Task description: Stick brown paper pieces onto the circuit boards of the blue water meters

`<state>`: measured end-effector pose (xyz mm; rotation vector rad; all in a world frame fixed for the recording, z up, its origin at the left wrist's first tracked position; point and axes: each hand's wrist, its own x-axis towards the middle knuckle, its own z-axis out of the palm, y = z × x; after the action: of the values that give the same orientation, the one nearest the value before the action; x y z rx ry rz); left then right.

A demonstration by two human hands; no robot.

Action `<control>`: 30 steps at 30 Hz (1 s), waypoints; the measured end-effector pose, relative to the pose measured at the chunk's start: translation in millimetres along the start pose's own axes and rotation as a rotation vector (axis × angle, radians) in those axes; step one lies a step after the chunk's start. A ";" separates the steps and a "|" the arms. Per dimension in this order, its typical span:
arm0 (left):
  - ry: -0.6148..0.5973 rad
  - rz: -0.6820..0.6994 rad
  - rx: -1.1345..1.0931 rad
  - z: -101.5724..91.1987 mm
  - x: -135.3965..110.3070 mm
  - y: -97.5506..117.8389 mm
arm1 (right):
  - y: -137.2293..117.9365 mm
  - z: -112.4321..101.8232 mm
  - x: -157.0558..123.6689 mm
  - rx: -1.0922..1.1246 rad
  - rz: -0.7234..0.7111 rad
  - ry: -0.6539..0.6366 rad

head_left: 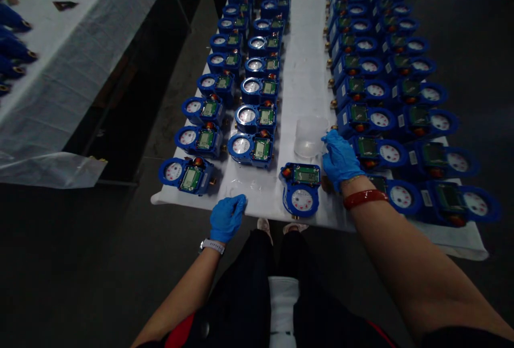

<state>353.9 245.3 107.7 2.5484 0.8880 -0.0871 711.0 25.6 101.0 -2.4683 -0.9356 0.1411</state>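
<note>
My left hand (227, 218), in a blue glove, is at the front table edge with its fingers pressed together. Whatever may be in those fingers is hidden. My right hand (340, 158), also gloved, is closed at the right side of a clear plastic cup (308, 138); its thumb's hold is partly hidden. Just below the cup, a blue water meter (301, 190) lies turned, its green display board away from me and its round dial towards me. Some clear, thin pieces (241, 184) lie on the white table cover (265, 204) beyond my left hand.
Rows of similar meters (252, 118) run along the table's left half, more meters (373, 118) along its right. Brass fittings stick out sideways towards the middle strip. Another covered table (76, 43) with blue parts (16, 43) stands to the left, across a dark gap.
</note>
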 end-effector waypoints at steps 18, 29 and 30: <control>-0.013 0.036 -0.011 -2.0 0.8 -0.5 | 2.2 20.0 -77.7 0.027 0.214 0.039; -0.053 0.052 -0.002 -4.5 3.2 -2.6 | -27.8 57.2 -155.3 0.048 0.377 -0.091; -0.058 0.055 0.004 -5.1 3.0 -3.1 | -31.0 55.5 -165.3 0.052 0.373 -0.126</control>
<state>354.0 251.3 110.5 2.5581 0.7955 -0.1456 552.4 -38.5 55.0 -2.5841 -0.5020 0.4443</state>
